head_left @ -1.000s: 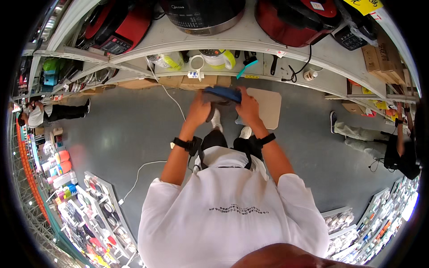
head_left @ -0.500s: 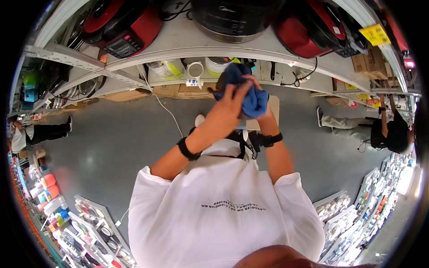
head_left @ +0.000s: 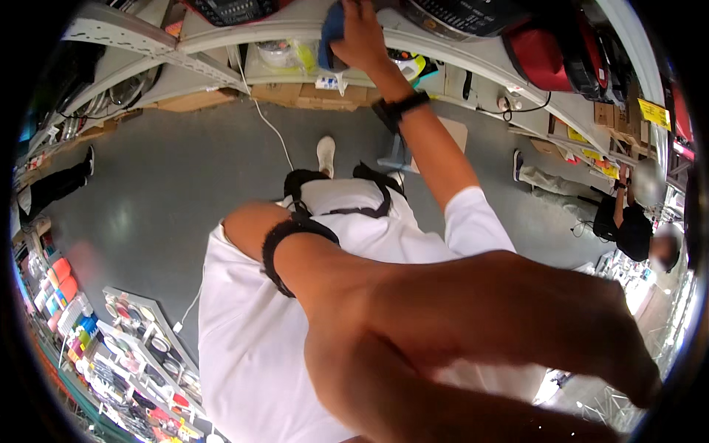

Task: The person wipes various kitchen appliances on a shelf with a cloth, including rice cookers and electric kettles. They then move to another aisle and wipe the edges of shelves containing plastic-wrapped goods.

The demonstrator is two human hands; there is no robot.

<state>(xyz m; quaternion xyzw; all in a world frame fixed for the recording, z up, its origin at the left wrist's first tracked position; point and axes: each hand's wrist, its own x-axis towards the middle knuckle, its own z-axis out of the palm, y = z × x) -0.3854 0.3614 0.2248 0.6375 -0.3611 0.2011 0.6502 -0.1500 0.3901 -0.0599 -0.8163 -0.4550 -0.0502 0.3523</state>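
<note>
The person's right hand [head_left: 362, 40] grasps a blue cloth [head_left: 331, 40], bunched beneath the fingers, at the front edge of the upper shelf [head_left: 255, 35]; whether the cloth touches that edge cannot be told from here. The left hand [head_left: 443, 310] is raised close to the head camera, fingers extended, with a gap between thumb and fingers; no object shows in it. Each wrist carries a black band [head_left: 399, 109].

On the upper shelf, right of the cloth, stand a dark cooker [head_left: 458, 18], its front panel bearing small pale print, and a red cooker [head_left: 543, 55]. Below the cloth, a white-and-blue tag [head_left: 328, 83] sits at the lower shelf's edge, its marks too small to read. Farther right, a yellow label [head_left: 654, 114] with dark lettering is fixed near the shelving upright.

A white cord [head_left: 269, 133] runs down to the grey floor [head_left: 170, 148]. A beige board [head_left: 450, 133] lies partly behind the right forearm. A co-worker in a black top [head_left: 635, 229] is well apart at the right.
</note>
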